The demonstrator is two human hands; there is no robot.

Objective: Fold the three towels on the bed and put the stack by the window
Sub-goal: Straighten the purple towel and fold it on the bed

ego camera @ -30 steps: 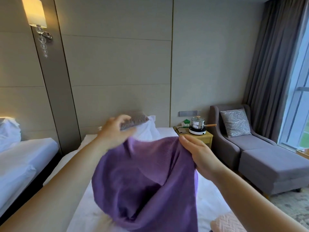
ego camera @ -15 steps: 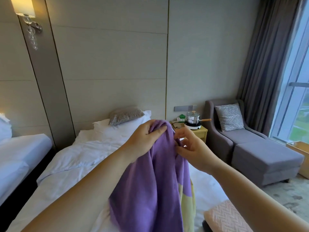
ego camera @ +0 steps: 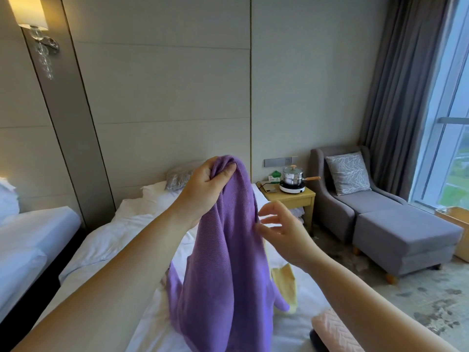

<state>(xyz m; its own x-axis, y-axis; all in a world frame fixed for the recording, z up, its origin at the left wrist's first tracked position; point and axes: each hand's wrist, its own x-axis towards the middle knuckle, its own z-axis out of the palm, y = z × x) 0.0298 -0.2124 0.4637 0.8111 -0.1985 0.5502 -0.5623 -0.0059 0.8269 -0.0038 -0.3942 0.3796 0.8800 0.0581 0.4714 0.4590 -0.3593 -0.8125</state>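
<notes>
The left hand (ego camera: 208, 185) is raised above the bed (ego camera: 101, 240) and grips the top of the purple towel (ego camera: 223, 262), with the fingers and thumb curled around a bunched part of the cloth. The towel hangs down from this hand in long folds, and its lower part reaches the white sheet. The right hand (ego camera: 283, 232) is just beside the towel's right edge. Its fingers are spread and holding nothing, and only the thumb tip seems to touch the cloth.

Behind the purple towel, a yellow towel (ego camera: 285, 283) lies on the bed, partly hidden. A pink towel (ego camera: 332, 329) lies at the lower right of the view, near the right forearm.

Beside the bed stands a small wooden surface (ego camera: 291, 198) with a steel pot (ego camera: 293, 175) on it. Further right is a grey armchair (ego camera: 355, 204), then the curtain (ego camera: 401, 85) and the window (ego camera: 454, 153), well apart from the towels.
</notes>
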